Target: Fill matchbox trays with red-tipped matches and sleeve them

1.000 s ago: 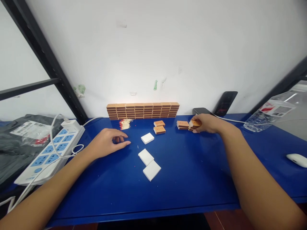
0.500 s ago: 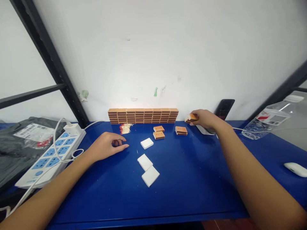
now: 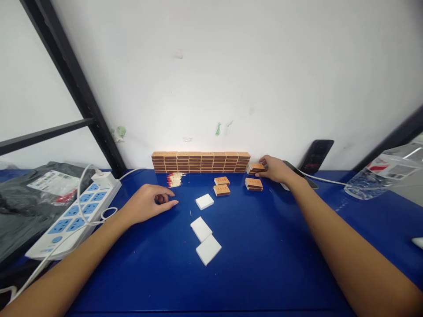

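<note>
My right hand (image 3: 276, 169) grips a small stack of orange matchboxes (image 3: 255, 168) low at the right end of a long matchbox wall (image 3: 201, 163). Another matchbox stack (image 3: 254, 184) sits just in front of it. My left hand (image 3: 152, 201) rests on the blue table, its fingers loosely bent, thumb apart, nothing held. Beyond its fingertips lies a pile of red-tipped matches (image 3: 176, 179). Between the hands are two more orange matchbox groups, a rear one (image 3: 221, 181) and a front one (image 3: 221, 190). Nearer me lie white flat boxes, one single (image 3: 204, 201) and two touching (image 3: 208, 249).
On the left are a white power strip (image 3: 71, 215) with cables and a dark plastic parcel (image 3: 29, 198). A phone (image 3: 317, 156) leans against the white wall at right, with another flat device (image 3: 299, 173) by my right wrist. A clear bottle (image 3: 380, 174) lies farther right.
My right hand has brought the matchboxes left and down, from above the table to the end of the matchbox wall. The left hand stays put. The view has shifted slightly.
</note>
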A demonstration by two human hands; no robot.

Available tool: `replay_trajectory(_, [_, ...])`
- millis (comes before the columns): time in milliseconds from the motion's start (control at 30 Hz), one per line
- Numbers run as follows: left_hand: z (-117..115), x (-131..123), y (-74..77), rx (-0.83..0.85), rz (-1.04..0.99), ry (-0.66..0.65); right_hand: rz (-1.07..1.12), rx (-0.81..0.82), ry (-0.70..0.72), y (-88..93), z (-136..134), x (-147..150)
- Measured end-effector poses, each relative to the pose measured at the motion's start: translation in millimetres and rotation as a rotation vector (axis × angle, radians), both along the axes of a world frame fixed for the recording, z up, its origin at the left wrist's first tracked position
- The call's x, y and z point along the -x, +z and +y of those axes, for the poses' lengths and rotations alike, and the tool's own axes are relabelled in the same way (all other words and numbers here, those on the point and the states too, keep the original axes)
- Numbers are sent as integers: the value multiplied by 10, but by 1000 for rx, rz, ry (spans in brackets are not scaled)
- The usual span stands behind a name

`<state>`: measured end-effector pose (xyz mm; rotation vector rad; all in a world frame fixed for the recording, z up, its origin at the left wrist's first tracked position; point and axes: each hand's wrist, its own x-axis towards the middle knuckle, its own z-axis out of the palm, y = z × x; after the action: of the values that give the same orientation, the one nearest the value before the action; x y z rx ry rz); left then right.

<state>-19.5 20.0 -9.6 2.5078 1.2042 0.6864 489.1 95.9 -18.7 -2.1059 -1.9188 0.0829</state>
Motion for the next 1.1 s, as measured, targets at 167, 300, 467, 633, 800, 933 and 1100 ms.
replay_trajectory(167, [37, 41, 51, -115, -91, 88, 28, 5, -72, -74, -49, 65])
replay_trajectory(300, [143, 163, 166, -217, -198, 330, 8, -2, -112, -109, -56, 191])
replay_trajectory(467, [369, 336, 303, -224, -153, 618, 65, -48, -97, -145, -42, 254])
replay_trajectory(633, [620, 417, 306, -54, 185, 739, 70, -71, -90, -144, -48, 278])
replay_trajectory(800, [817, 371, 200, 26, 330, 692, 49, -49, -108, -99, -91, 375])
replay_trajectory(933, [889, 271, 171, 45, 316, 684, 19, -43, -110, -75, -104, 433])
replay_trajectory(1100, [910, 193, 154, 33, 300, 647, 7, -28, -91, -34, -120, 444])
